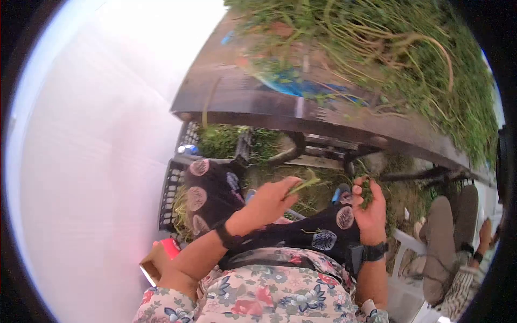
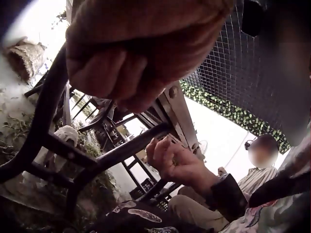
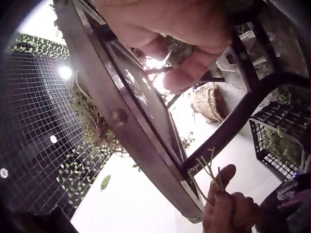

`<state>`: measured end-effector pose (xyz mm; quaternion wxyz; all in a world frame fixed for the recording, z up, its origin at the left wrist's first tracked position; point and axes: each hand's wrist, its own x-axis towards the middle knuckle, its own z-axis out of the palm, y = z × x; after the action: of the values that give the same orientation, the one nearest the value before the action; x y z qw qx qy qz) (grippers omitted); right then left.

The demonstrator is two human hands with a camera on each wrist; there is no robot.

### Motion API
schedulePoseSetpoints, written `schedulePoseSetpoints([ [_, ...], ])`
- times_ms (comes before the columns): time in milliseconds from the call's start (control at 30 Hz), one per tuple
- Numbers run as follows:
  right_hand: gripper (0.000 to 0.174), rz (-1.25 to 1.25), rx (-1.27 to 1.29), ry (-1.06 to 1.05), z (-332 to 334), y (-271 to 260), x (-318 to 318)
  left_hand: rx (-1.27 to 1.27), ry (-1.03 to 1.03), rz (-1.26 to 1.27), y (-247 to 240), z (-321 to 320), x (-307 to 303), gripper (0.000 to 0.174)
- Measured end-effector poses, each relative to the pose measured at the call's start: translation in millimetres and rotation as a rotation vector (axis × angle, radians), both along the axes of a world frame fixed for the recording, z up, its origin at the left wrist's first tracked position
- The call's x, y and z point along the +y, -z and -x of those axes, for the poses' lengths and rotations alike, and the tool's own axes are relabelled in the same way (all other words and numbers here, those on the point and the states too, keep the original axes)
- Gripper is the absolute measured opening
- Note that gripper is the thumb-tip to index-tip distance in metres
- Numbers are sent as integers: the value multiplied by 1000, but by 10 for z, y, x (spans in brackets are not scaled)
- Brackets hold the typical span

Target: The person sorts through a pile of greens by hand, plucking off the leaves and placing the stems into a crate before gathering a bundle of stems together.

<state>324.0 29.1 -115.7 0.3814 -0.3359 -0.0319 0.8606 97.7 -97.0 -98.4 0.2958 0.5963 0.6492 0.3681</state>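
Note:
Several thin green stems [image 1: 306,184] stick out of my left hand [image 1: 269,203], which pinches them between thumb and fingers over my lap. In the right wrist view the same stems [image 3: 212,177] fan upward from the fist. To the right, my right hand [image 1: 371,211] is palm up, its fingers curled round a small bunch of green leaves [image 1: 367,194]. Those leaves [image 3: 179,51] also show between thumb and fingers in the right wrist view. The two hands are apart, both just short of the table's near edge. In the left wrist view the left hand's stems are hidden.
A large heap of leafy stems [image 1: 388,59] covers much of the dark table [image 1: 215,89] ahead. Below at the left stands a black plastic crate [image 1: 171,188] with greens. Dark metal legs [image 3: 228,124] run under the table. Another person's knees [image 1: 444,242] are close on the right.

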Motion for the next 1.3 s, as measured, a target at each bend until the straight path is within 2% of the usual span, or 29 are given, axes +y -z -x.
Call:
schedulePoseSetpoints([
  [67, 16, 61, 72, -26, 14, 41, -12, -6, 1, 50, -2, 5, -12, 24],
  [100, 15, -16, -8, -21, 50, 93, -21, 17, 4, 32, 13, 21, -13, 22],
  [167, 15, -45, 14, -65, 67, 131, -60, 55, 24, -5, 53, 54, -13, 18],
  [267, 13, -81, 24, -114, 99, 193, -63, -90, -16, 44, -50, 69, -36, 15],
  [367, 12, -51, 19, -134, 129, 245, -65, -264, -42, 41, -138, 105, -91, 14],
  [467, 13, -43, -15, -149, 160, 283, -82, -508, -23, 247, -232, 265, -214, 13],
  [567, 14, -37, -20, -183, 204, 308, -109, -927, -109, 403, -369, 397, -419, 11],
  [700, 14, -12, -23, -192, 239, 399, -143, -1067, -292, 327, -390, 550, -608, 8],
  [800, 14, 7, -66, -189, 290, 356, -189, -1108, -367, 330, -430, 734, -761, 9],
  [967, 14, 9, -134, -187, 305, 410, -188, -861, -676, 205, -436, 1102, -1108, 11],
  [1133, 14, 13, -158, -179, 323, 412, -199, -648, -906, 149, 133, 1566, -1646, 11],
  [1300, 16, 13, -156, -200, 317, 479, -184, -594, -966, 320, 399, 1753, -2058, 12],
])
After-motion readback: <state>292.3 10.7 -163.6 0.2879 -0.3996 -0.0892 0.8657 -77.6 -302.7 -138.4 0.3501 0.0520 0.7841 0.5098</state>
